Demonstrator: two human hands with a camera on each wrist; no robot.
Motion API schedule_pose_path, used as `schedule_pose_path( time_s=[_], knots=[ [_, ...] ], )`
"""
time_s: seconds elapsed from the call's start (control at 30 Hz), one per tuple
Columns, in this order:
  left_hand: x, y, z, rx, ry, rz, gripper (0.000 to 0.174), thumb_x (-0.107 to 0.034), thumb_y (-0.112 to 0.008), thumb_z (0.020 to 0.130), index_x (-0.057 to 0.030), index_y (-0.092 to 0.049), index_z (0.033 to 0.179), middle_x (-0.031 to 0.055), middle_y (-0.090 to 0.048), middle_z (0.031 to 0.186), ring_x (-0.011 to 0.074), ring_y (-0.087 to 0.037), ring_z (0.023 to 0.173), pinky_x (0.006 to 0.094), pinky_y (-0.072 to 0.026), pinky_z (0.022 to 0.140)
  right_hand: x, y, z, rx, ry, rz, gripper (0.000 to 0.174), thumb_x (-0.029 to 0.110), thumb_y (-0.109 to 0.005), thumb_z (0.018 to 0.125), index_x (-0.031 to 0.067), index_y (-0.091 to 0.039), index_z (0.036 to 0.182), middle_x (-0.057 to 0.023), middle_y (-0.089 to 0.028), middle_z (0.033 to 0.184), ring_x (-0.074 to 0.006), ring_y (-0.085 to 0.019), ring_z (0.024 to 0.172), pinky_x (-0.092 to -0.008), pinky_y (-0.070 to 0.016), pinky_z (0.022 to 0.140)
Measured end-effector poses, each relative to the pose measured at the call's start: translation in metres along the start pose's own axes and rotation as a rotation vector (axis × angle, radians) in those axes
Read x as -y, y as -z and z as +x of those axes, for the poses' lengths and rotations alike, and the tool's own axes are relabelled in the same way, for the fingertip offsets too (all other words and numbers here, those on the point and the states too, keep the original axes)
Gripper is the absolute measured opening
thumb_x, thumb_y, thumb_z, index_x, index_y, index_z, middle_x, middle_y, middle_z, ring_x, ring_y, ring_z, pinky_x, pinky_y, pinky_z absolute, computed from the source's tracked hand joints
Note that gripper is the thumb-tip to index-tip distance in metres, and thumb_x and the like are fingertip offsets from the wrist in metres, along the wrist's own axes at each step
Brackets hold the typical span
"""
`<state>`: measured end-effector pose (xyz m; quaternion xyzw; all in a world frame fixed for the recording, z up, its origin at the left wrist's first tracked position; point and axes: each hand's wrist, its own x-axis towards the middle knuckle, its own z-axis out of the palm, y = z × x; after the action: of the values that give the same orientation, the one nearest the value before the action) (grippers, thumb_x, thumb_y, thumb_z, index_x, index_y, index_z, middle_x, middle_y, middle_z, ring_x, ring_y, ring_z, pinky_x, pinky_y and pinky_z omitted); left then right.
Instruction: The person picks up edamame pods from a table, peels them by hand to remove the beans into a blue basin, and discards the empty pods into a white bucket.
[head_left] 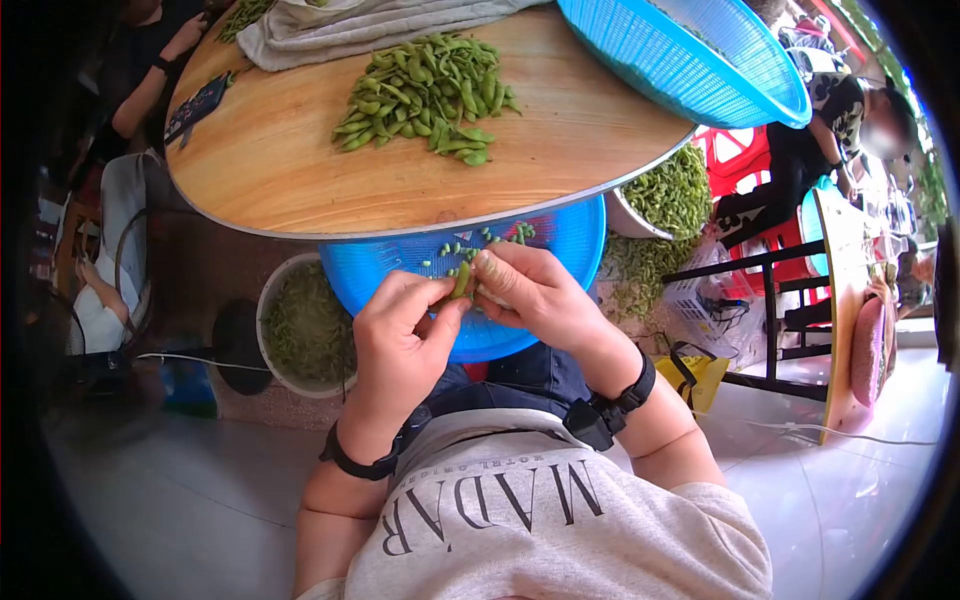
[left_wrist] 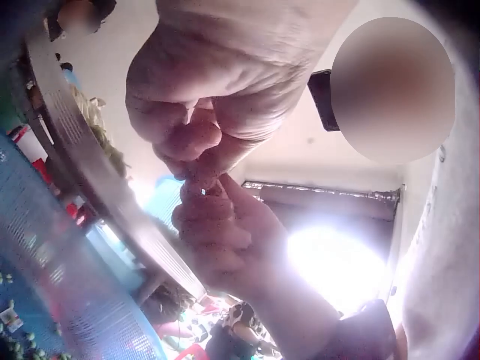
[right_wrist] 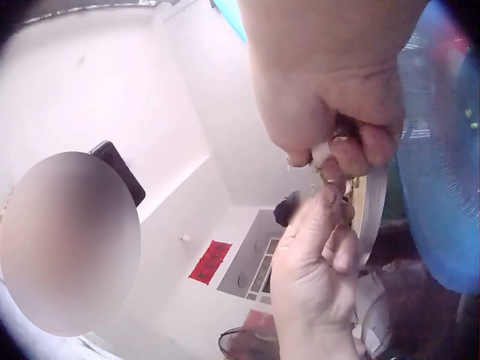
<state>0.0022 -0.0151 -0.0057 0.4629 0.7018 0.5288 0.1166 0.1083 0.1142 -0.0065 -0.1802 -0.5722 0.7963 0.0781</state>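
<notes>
Over a blue mesh basket [head_left: 345, 255], both hands meet at a green soybean pod [head_left: 461, 279]. The left hand [head_left: 398, 325] pinches the pod between thumb and fingers. From the other side, the right hand [head_left: 545, 295] has its thumb and curled fingers on the pod's far end. Loose shelled beans [head_left: 455, 248] lie in the basket beneath. A heap of pods [head_left: 425, 95] sits on the wooden table [head_left: 270, 165] beyond. Both wrist views show the fingertips of the left hand [left_wrist: 217, 75] and right hand [right_wrist: 330, 82] touching; fingers mostly hide the pod there.
A bucket [head_left: 268, 300] with green matter stands left of the basket. At right is a container of pods [head_left: 670, 190], with more pods on the floor. A blue colander [head_left: 690, 70] and grey cloth [head_left: 330, 35] lie on the table. A yellow bag [head_left: 697, 375] is at right.
</notes>
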Motion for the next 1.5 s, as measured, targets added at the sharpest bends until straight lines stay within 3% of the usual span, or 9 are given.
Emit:
schedule_pose_path(
  time_s=[0.3,0.4,0.5,0.6,0.8,1.13,1.23,1.33,1.5],
  knots=[
    [-0.005,-0.007,-0.003,-0.05,-0.12,0.139,0.014,0.005,-0.067,0.072,0.0022,-0.062,0.084,0.0073,-0.057,0.073,0.0096,-0.053,0.054,0.022,-0.0419,0.046,-0.001,-0.004,-0.001,-0.037,-0.002,-0.043,0.031,0.03,-0.05,0.092,0.0013,-0.054,0.082,0.0022,-0.046,0.061,-0.005,-0.04,0.054,-0.0199,-0.0322,0.046],
    [-0.005,-0.009,-0.003,-0.049,-0.118,0.141,0.014,0.003,-0.066,0.072,0.0018,-0.061,0.085,0.0124,-0.056,0.073,0.0218,-0.056,0.057,0.0299,-0.0445,0.048,-0.008,-0.002,0.001,-0.058,0.025,-0.076,0.03,0.029,-0.05,0.092,0.0013,-0.053,0.081,0.0021,-0.046,0.061,-0.0049,-0.04,0.054,-0.02,-0.0327,0.046],
    [-0.002,-0.013,-0.005,-0.091,-0.15,0.147,0.014,0.002,-0.067,0.072,0.0017,-0.061,0.085,0.0129,-0.056,0.072,0.0223,-0.056,0.057,0.0299,-0.0438,0.047,-0.008,-0.006,0.002,-0.09,0.031,-0.028,0.029,0.028,-0.05,0.092,0.0022,-0.052,0.079,0.0018,-0.047,0.061,-0.0047,-0.041,0.054,-0.0198,-0.0328,0.046],
    [0.003,-0.02,-0.004,-0.132,-0.169,0.112,0.009,0.002,-0.063,0.077,0.0033,-0.061,0.086,0.0076,-0.058,0.074,0.0102,-0.053,0.053,0.0217,-0.0427,0.047,-0.013,-0.003,0.003,-0.093,0.036,0.093,0.027,0.026,-0.051,0.092,0.0034,-0.051,0.077,0.0014,-0.048,0.062,-0.0046,-0.042,0.054,-0.0197,-0.0332,0.046],
    [0.013,-0.028,-0.006,-0.101,0.517,-0.69,0.009,-0.006,-0.057,0.085,0.0018,-0.062,0.084,0.0041,-0.057,0.072,0.0061,-0.044,0.045,0.0186,-0.0308,0.04,-0.029,-0.002,0.006,-0.196,0.161,-0.029,0.023,0.021,-0.053,0.091,0.0026,-0.05,0.076,0.0002,-0.049,0.062,-0.0055,-0.044,0.055,-0.021,-0.0365,0.048],
    [0.032,-0.023,0.004,-0.025,0.827,-1.126,0.016,-0.013,-0.055,0.085,0.0026,-0.058,0.085,0.0088,-0.058,0.07,0.009,-0.042,0.042,0.0184,-0.0288,0.038,-0.039,0.001,0.006,-0.221,0.401,-0.285,0.018,0.016,-0.055,0.089,0.0002,-0.052,0.08,-0.002,-0.054,0.065,-0.0066,-0.048,0.058,-0.0215,-0.0395,0.051],
    [0.035,-0.017,0.006,0.041,0.855,-1.193,0.016,-0.013,-0.054,0.086,0.003,-0.058,0.087,0.0089,-0.058,0.069,0.0094,-0.045,0.043,0.0188,-0.0322,0.039,-0.031,0.008,0.005,-0.096,0.246,-0.077,0.019,0.018,-0.055,0.089,-0.0003,-0.053,0.084,-0.0003,-0.053,0.066,-0.0062,-0.047,0.058,-0.0207,-0.0392,0.052],
    [0.023,-0.013,0.007,0.004,0.759,-0.974,0.014,-0.011,-0.053,0.087,0.0021,-0.059,0.086,0.0072,-0.059,0.068,0.009,-0.048,0.044,0.019,-0.0346,0.04,-0.03,0.025,0.008,-0.047,-0.027,0.008,0.021,0.021,-0.056,0.089,-0.0005,-0.055,0.086,0.0004,-0.052,0.067,-0.0052,-0.046,0.061,-0.0208,-0.0391,0.053],
    [0.023,-0.02,0.002,0.016,0.594,-0.638,0.014,-0.01,-0.052,0.089,0.0008,-0.059,0.084,0.0048,-0.059,0.068,0.008,-0.049,0.045,0.0188,-0.0359,0.041,-0.016,0.016,0.016,-0.167,0.318,-0.402,0.03,0.017,-0.073,0.072,-0.0002,-0.058,0.092,-0.0017,-0.054,0.068,-0.0083,-0.05,0.064,-0.0234,-0.0427,0.058]
  ],
)
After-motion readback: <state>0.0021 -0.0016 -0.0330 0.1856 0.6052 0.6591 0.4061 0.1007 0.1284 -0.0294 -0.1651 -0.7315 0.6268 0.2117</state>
